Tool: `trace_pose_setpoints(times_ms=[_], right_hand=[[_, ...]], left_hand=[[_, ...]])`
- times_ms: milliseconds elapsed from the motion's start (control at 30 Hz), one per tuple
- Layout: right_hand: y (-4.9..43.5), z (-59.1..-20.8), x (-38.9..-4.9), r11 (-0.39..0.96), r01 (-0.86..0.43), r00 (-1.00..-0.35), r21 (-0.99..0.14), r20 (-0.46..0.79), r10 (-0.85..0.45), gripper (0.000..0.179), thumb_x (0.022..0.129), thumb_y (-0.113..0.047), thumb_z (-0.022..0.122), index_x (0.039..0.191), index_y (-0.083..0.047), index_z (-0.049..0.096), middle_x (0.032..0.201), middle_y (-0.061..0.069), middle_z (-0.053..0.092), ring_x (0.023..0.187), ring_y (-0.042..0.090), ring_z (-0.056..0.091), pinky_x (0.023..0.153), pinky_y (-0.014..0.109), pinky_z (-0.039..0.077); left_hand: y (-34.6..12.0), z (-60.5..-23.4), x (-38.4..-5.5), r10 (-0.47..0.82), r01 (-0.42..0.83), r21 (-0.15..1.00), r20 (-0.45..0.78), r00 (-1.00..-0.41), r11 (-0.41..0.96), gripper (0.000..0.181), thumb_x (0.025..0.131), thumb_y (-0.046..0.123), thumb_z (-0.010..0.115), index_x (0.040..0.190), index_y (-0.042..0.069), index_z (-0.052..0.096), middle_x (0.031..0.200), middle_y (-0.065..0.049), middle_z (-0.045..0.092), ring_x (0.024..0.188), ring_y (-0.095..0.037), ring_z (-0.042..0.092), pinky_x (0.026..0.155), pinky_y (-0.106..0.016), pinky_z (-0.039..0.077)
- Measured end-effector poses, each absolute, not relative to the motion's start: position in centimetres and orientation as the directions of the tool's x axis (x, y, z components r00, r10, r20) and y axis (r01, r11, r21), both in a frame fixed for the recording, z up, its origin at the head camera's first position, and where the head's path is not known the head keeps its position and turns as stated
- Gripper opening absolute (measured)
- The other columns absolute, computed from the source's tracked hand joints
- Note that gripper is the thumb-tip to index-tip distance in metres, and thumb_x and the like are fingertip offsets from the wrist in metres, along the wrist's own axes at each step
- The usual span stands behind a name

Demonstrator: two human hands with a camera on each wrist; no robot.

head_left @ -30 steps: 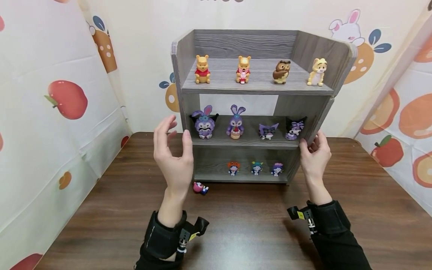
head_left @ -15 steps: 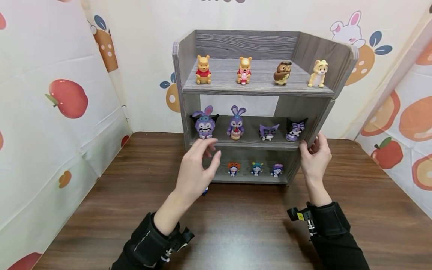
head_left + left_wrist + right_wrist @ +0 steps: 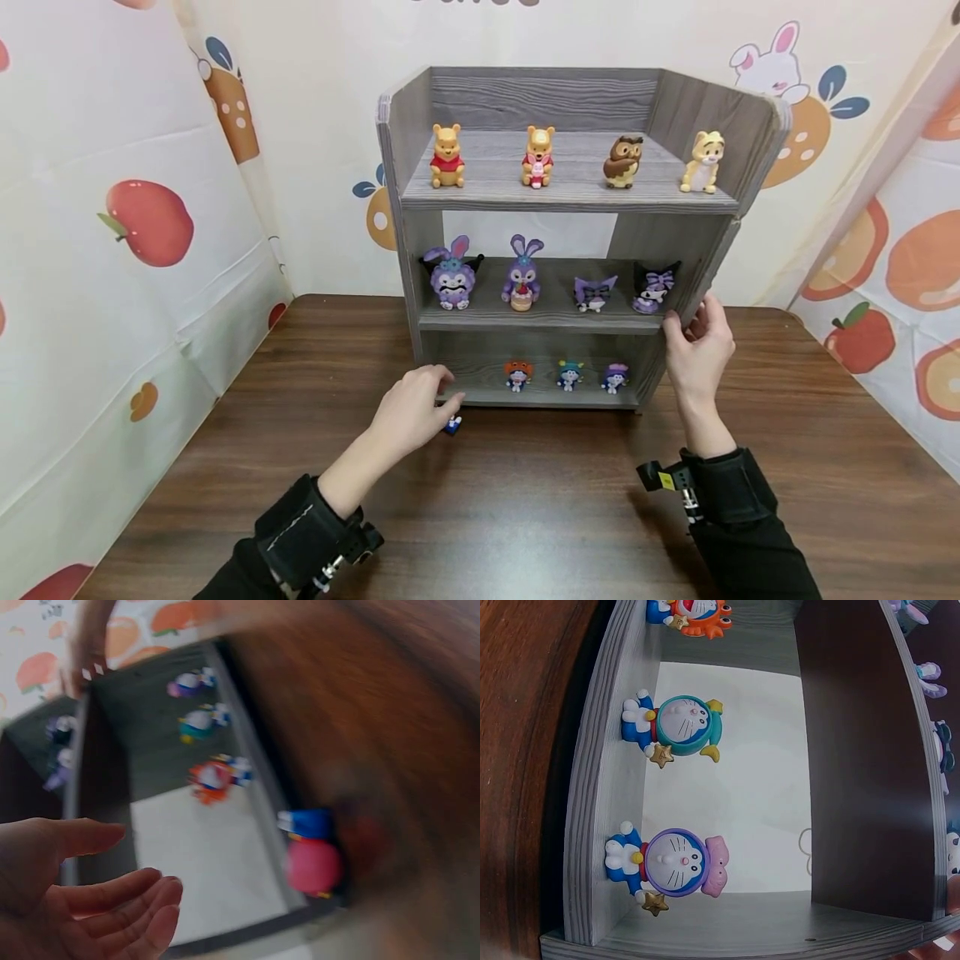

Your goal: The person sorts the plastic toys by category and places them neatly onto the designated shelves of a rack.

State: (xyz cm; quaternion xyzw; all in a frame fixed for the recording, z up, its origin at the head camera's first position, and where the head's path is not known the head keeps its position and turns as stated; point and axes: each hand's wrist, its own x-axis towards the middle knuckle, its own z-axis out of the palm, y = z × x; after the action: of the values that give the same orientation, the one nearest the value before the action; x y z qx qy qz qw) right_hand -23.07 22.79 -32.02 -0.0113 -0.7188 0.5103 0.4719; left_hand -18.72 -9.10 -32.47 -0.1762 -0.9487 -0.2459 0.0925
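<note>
My left hand (image 3: pixel 412 408) is low at the front left corner of the grey wooden shelf unit (image 3: pixel 540 202), its fingers loosely bent with nothing between them. Beside it a small pink-headed, blue-bodied figurine (image 3: pixel 312 861) lies on the brown table along the unit's bottom edge. In the head view the hand covers most of this figurine (image 3: pixel 453 425). My right hand (image 3: pixel 699 346) grips the unit's right side panel at the middle board. On the bottom shelf stand three small blue-and-white cat figurines, wearing orange (image 3: pixel 518 377), teal (image 3: pixel 679 724) and purple (image 3: pixel 673 862) headgear.
Purple figurines, including a rabbit with a basket (image 3: pixel 521 275), fill the middle shelf. The top shelf carries a red-shirted bear (image 3: pixel 447 157), another bear (image 3: pixel 537 158), an owl (image 3: pixel 623 162) and a yellow cat-like figure (image 3: pixel 703 162). Printed cloth walls (image 3: pixel 322 108) enclose the table (image 3: pixel 525 508).
My left hand has swung in from beside the unit's left panel, across the lower shelf, and down to the fallen figurine. My right hand stays on the side panel.
</note>
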Motion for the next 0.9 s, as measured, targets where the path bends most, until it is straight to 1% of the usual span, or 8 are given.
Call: trace_pose_setpoints(times_ms=[133,233,333,367,433,600,733,900], right_hand=[[22.9,-32.1,-23.1,0.472,-0.473,-0.553,-0.744,0.668,0.499,0.037,0.077,0.007,0.050,0.114,0.003,0.056,0.090,0.014,0.061,0.069,-0.005,0.056,0.057,0.009,0.042],[22.9,-32.1,-23.1,0.467,-0.480,-0.552,-0.743,0.669,0.497,0.037,0.077,0.007,0.051,0.114,0.001,0.056,0.090,0.013,0.062,0.070,-0.004,0.056,0.057,0.009,0.042],[22.8,-32.0,-23.0,0.468,-0.479,-0.552,-0.742,0.670,0.496,0.037,0.077,0.006,0.051,0.113,0.000,0.057,0.090,0.012,0.062,0.071,-0.004,0.056,0.058,0.010,0.042],[22.8,-32.0,-23.0,0.470,-0.478,-0.552,-0.742,0.670,0.496,0.037,0.078,0.006,0.051,0.113,0.000,0.057,0.090,0.011,0.062,0.071,-0.004,0.056,0.058,0.010,0.042],[22.7,-32.0,-22.9,0.474,-0.475,-0.552,-0.741,0.671,0.496,0.037,0.078,0.006,0.051,0.113,-0.001,0.057,0.090,0.011,0.062,0.071,-0.004,0.056,0.058,0.010,0.042],[22.7,-31.9,-22.8,0.482,-0.472,-0.549,-0.738,0.674,0.495,0.037,0.078,0.005,0.050,0.113,-0.001,0.057,0.089,0.010,0.062,0.071,-0.005,0.056,0.058,0.010,0.042],[22.8,-32.0,-22.8,0.483,-0.474,-0.549,-0.736,0.676,0.492,0.036,0.078,0.005,0.051,0.113,-0.001,0.057,0.089,0.012,0.062,0.070,-0.005,0.056,0.058,0.010,0.042],[22.8,-32.0,-22.9,0.482,-0.479,-0.549,-0.734,0.679,0.487,0.036,0.078,0.006,0.051,0.113,-0.001,0.057,0.090,0.013,0.063,0.071,-0.005,0.056,0.058,0.010,0.042]], left_hand=[[-9.8,-33.7,-19.7,0.244,0.271,0.477,0.119,-0.962,0.836,0.027,0.080,0.023,0.064,0.090,-0.001,0.062,0.060,-0.001,0.051,0.053,-0.013,0.047,0.045,-0.026,0.035],[-10.1,-34.4,-20.1,0.207,0.197,0.487,0.034,-0.978,0.851,0.027,0.080,0.028,0.064,0.070,0.003,0.058,0.050,0.004,0.038,0.046,-0.010,0.036,0.041,-0.022,0.025],[-10.3,-35.0,-20.5,0.175,0.151,0.474,-0.007,-0.984,0.868,0.045,0.079,0.033,0.064,0.049,0.010,0.040,0.045,0.006,0.024,0.042,-0.008,0.025,0.039,-0.021,0.017],[-10.3,-35.2,-20.6,0.165,0.137,0.469,-0.019,-0.986,0.873,0.051,0.079,0.035,0.064,0.047,0.012,0.033,0.044,0.006,0.021,0.041,-0.008,0.021,0.039,-0.021,0.014],[-10.2,-35.6,-20.9,0.144,0.112,0.456,-0.035,-0.989,0.883,0.057,0.078,0.039,0.064,0.044,0.014,0.026,0.043,0.007,0.018,0.039,-0.008,0.020,0.038,-0.021,0.013],[-10.0,-36.4,-21.6,0.100,0.066,0.414,-0.060,-0.993,0.908,0.055,0.077,0.048,0.062,0.045,0.013,0.033,0.044,0.003,0.031,0.039,-0.013,0.035,0.036,-0.024,0.023],[-9.7,-36.9,-22.1,0.076,0.040,0.379,-0.081,-0.994,0.925,0.050,0.076,0.050,0.061,0.051,0.011,0.044,0.052,-0.001,0.040,0.045,-0.016,0.041,0.038,-0.027,0.029],[-9.5,-37.3,-22.3,0.082,0.051,0.355,-0.071,-0.994,0.933,0.041,0.081,0.039,0.061,0.056,0.008,0.050,0.058,-0.004,0.047,0.051,-0.018,0.046,0.042,-0.030,0.036]])
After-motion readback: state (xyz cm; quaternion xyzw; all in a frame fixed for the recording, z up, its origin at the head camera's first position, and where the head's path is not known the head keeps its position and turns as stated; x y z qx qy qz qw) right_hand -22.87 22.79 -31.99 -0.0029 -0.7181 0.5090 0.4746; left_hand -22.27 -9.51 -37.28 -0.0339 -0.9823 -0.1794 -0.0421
